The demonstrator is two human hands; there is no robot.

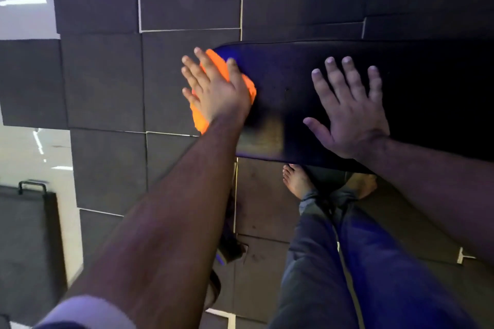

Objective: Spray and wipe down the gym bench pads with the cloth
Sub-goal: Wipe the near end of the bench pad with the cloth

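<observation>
Here, my left hand [216, 88] lay flat, fingers spread, pressing the bright orange cloth [224, 75] onto the rounded end of the black padded bench [288, 83], my right hand [350, 112] splayed empty beside it.

Dark floor mats [107, 75], prob. rubber

Orange cloth [213, 72] mostly hidden under left hand [217, 92], bench pad [417, 83] cut off at right edge (dark, details unclear)

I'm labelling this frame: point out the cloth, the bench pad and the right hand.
cloth [219, 65], head view, orange fold showing between fingers and thumb.
bench pad [288, 67], head view, bare black top.
right hand [350, 115], head view, back of the hand.
</observation>
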